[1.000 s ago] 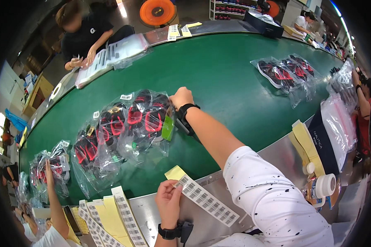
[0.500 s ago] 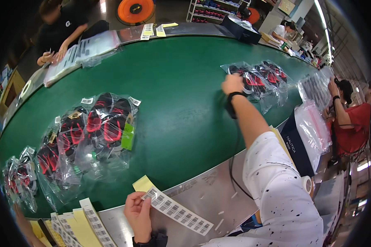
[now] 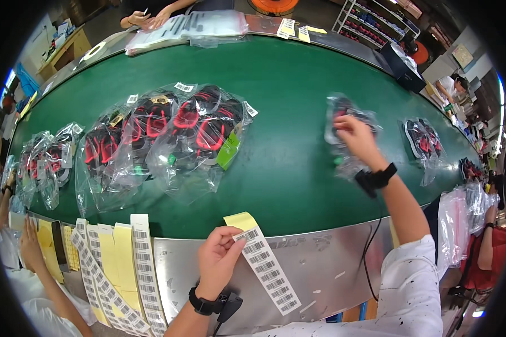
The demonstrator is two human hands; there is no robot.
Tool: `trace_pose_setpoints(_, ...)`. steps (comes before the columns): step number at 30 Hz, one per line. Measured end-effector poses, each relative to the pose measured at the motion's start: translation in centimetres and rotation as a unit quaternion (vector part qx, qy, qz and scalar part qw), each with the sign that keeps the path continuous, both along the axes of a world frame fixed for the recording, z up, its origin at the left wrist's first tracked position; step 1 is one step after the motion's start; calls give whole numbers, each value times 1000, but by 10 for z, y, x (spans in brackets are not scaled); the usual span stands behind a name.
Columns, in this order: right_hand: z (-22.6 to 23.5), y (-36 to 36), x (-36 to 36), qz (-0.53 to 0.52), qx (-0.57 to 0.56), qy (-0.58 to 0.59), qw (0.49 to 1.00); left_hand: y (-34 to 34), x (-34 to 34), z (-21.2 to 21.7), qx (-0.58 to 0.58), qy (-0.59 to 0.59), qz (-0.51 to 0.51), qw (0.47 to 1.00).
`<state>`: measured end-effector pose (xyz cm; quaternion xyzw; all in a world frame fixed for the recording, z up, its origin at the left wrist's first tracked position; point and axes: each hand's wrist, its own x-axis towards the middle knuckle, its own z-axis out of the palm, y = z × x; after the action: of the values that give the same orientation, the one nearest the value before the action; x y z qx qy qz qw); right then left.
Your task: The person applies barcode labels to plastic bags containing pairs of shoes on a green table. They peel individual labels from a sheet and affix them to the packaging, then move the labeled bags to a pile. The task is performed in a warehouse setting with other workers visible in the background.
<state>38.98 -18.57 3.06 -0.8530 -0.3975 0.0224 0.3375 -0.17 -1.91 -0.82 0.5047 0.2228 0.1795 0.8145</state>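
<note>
Between the thumb and fingers of my left hand (image 3: 219, 259) is the upper end of a white barcode label strip (image 3: 270, 273), with yellow backing paper sticking out behind it. The strip hangs over the metal edge. Out over the green table, my right hand (image 3: 357, 137) has its curled fingers on a bagged pair of shoes (image 3: 351, 109), black and red in clear plastic; motion smears it. To its right lies another bagged pair (image 3: 424, 140). Several more bagged shoes (image 3: 202, 135) with barcode labels lie in a row on the left, one with a green tag (image 3: 228, 150).
More label strips (image 3: 145, 269) hang at the near left edge, beside a co-worker's arm (image 3: 45, 275). Across the green table (image 3: 281, 73), another person's hands rest by a stack of plastic bags (image 3: 188, 28). A dark box (image 3: 402, 67) stands far right. A black cable (image 3: 368, 253) crosses the metal edge.
The view has turned, shifting the scene rightward. My right hand has drawn one bagged pair leftward, away from the other bags on the right. My left hand still holds the label strip, now hanging more steeply.
</note>
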Motion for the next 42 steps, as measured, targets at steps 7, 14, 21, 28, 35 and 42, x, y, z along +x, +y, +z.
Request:
trace_pose_setpoints(7,38,62,-215,273,75,137,949,-4,2,5,-24,-21,11,999)
trace_pose_setpoints(14,24,52,-228,260,68,161,950,-7,1,2,-21,-32,-14,999)
trace_pose_setpoints(21,36,42,-232,322,91,-92,938,-20,11,12,-43,-10,-47,998)
trace_pose_setpoints(28,84,50,-109,119,214,99,965,-22,13,11,-2,34,-21,999)
trace_pose_setpoints(35,22,48,89,-157,166,313,922,-34,24,8,7,32,-19,999)
trace_pose_setpoints(42,-36,62,95,-191,255,405,857,-40,29,10,51,58,-20,997)
